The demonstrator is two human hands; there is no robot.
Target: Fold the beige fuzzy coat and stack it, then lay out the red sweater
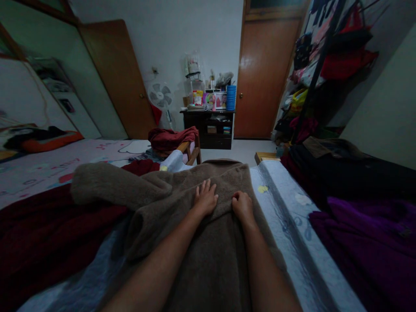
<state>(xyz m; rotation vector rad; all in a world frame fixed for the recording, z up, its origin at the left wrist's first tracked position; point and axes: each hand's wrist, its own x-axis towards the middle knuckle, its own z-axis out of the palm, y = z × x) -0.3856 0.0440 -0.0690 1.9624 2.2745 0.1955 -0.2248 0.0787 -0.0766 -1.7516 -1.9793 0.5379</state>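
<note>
A brown fuzzy coat (214,251) lies spread over the bed, its collar at the far end. One sleeve (113,184) stretches out to the left across a dark red garment. My left hand (206,198) rests flat on the upper part of the coat, fingers spread. To its right, my right hand (242,204) has its fingers curled in a pinch at the coat's front. Its fingertips are partly hidden, but they appear to grip the fabric there.
The dark red garment (42,234) lies at the left. A purple garment (373,242) and folded dark clothes (351,169) lie along the right side of the pale bedsheet (276,199). Beyond the bed stand a wooden chair (195,151) with clothes, a fan (161,96) and a black cabinet (208,134).
</note>
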